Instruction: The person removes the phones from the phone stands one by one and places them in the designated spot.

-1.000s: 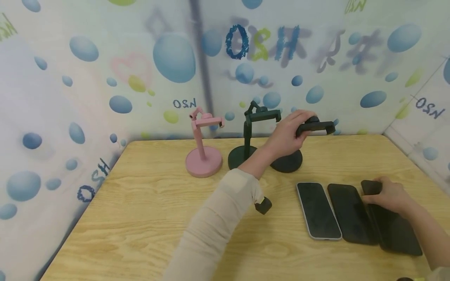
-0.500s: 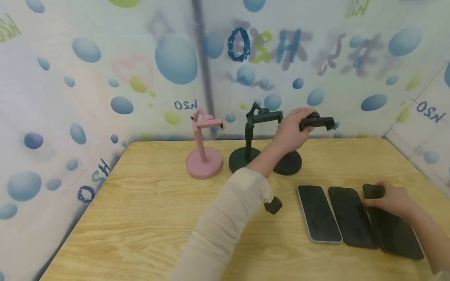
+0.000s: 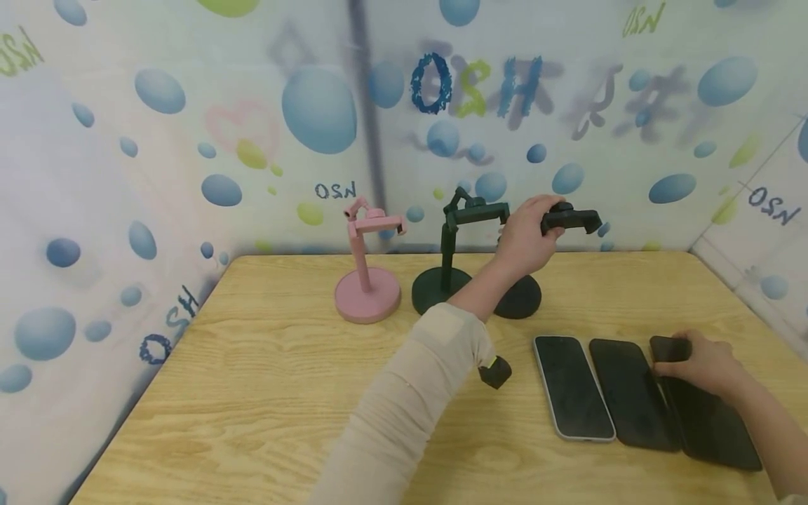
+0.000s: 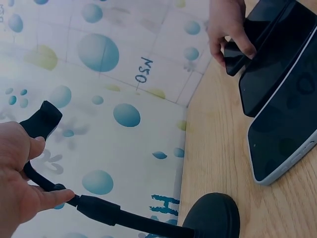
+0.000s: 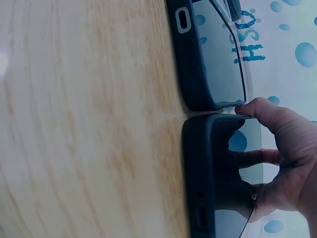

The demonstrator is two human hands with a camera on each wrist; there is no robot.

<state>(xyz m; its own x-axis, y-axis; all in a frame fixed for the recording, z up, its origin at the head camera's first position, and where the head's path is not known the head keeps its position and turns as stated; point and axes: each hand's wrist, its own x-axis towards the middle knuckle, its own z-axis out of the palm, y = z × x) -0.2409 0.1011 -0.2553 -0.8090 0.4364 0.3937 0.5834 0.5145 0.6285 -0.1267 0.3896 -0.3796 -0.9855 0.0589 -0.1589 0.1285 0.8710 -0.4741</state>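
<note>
My left hand (image 3: 529,235) grips the upper part of a black phone stand (image 3: 573,219) at the back of the table. The stand's round base (image 4: 213,215) rests on the wood, and its post runs past my fingers in the left wrist view. My right hand (image 3: 710,361) holds the far end of the rightmost black phone (image 3: 713,424), thumb at its left edge. That phone lies on the table, its near end showing in the right wrist view. Left of it lie a second black phone (image 3: 634,393) and a phone with a white frame (image 3: 574,389).
A dark green phone stand (image 3: 448,245) is just left of the black one, partly behind my left forearm. Farther left stands a pink phone stand (image 3: 366,294). A patterned backdrop (image 3: 315,105) rises behind the wooden table (image 3: 265,393).
My left hand and forearm have shifted slightly right, with the black stand still gripped. The whole scene sits a little lower in the head view. My right hand stays on the same phone.
</note>
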